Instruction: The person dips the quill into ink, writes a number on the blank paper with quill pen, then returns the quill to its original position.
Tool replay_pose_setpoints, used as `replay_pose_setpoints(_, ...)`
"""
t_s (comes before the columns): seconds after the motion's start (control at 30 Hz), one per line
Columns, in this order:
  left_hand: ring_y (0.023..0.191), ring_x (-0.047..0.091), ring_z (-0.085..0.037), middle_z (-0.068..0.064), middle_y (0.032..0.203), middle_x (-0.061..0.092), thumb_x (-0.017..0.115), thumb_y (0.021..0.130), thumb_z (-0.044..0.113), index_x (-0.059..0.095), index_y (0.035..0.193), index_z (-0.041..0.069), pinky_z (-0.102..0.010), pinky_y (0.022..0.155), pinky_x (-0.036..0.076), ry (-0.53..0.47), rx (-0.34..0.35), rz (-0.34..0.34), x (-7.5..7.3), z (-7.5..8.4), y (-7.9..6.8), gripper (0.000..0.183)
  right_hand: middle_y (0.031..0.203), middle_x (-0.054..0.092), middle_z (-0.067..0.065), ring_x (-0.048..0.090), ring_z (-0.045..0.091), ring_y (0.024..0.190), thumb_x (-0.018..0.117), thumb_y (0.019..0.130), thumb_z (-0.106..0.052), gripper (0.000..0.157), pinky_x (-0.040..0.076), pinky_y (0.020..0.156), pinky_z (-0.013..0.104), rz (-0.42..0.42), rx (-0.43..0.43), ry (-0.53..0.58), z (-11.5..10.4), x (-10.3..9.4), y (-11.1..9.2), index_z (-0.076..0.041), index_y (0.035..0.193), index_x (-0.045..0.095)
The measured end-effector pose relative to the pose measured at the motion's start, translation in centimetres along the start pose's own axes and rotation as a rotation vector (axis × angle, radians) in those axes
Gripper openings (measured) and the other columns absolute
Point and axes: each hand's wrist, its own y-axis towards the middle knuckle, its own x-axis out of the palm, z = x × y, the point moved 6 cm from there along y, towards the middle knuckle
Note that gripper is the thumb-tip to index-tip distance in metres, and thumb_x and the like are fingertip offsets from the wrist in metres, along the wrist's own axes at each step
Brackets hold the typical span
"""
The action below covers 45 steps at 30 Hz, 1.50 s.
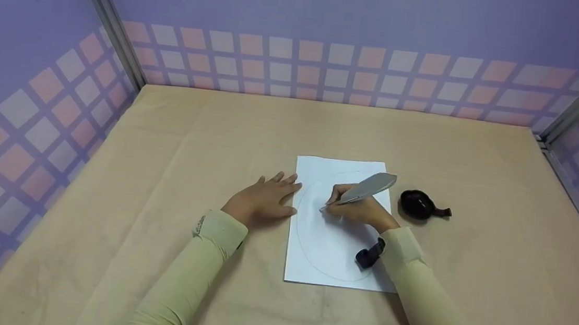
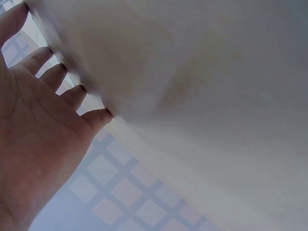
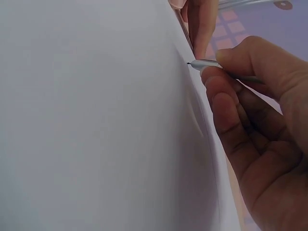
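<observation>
A white sheet of paper (image 1: 333, 260) lies on the table and carries a large, thinly drawn oval. My right hand (image 1: 356, 207) pinches a silvery feather-shaped pen (image 1: 371, 186) between thumb and fingers, over the upper middle of the sheet, inside the oval. In the right wrist view the pen's dark tip (image 3: 188, 63) shows just past the fingertips, close over the paper. With fingers spread, my left hand (image 1: 264, 197) lies flat at the sheet's left edge, fingertips at the paper. The left wrist view shows its palm (image 2: 38, 120) side-on.
Right of the sheet lies a glossy black rounded object (image 1: 417, 204) with a short stem. A black wrist device (image 1: 369, 254) hangs from the right cuff over the paper. A beige cloth (image 1: 207, 139) covers the table, with purple tiled-pattern walls (image 1: 302, 17) behind and at the sides.
</observation>
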Motion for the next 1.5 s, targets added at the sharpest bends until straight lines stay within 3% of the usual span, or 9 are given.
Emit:
replay_pose_setpoints(0.77, 0.151, 0.006, -0.025, 0.003, 0.162, 0.012, 0.045, 0.096, 0.049, 0.023, 0.154, 0.024, -0.055, 0.119, 0.010, 0.037, 0.013, 0.016, 0.0, 0.1, 0.0, 0.067, 0.065, 0.059, 0.001, 0.044, 0.004, 0.053, 0.066, 0.079, 0.009, 0.006, 0.032, 0.051, 0.018, -0.041, -0.032, 0.016, -0.3, 1.3, 0.4, 0.011, 0.079, 0.061)
replay_pose_setpoints(1.0, 0.151, 0.006, -0.025, 0.004, 0.162, 0.012, 0.045, 0.096, 0.049, 0.023, 0.154, 0.024, -0.055, 0.119, 0.010, 0.035, 0.012, 0.013, 0.0, 0.0, 0.1, 0.067, 0.065, 0.059, -0.004, 0.044, 0.004, 0.055, 0.069, 0.079, 0.002, 0.007, 0.033, 0.052, 0.018, -0.045, -0.061, -0.028, 1.7, 1.5, 1.3, 0.004, 0.077, 0.063)
replay_pose_setpoints(1.17, 0.151, 0.006, -0.025, 0.004, 0.162, 0.012, 0.045, 0.096, 0.049, 0.023, 0.154, 0.025, -0.055, 0.120, 0.010, 0.024, 0.013, 0.012, -0.1, 0.1, -0.1, 0.066, 0.064, 0.059, -0.008, 0.044, 0.004, 0.054, 0.068, 0.078, 0.002, 0.006, 0.034, 0.052, 0.019, -0.057, -0.061, 0.007, 2.0, 1.7, 1.5, 0.000, 0.075, 0.063)
replay_pose_setpoints(1.5, 0.151, 0.006, -0.024, 0.006, 0.162, 0.011, 0.045, 0.096, 0.050, 0.023, 0.154, 0.025, -0.054, 0.120, 0.010, 0.032, 0.001, 0.004, 0.0, 0.0, 0.1, 0.067, 0.065, 0.057, -0.007, 0.045, 0.005, 0.057, 0.069, 0.079, 0.003, 0.007, 0.035, 0.054, 0.019, -0.064, -0.039, 0.005, 1.9, 2.0, 1.4, 0.005, 0.077, 0.063)
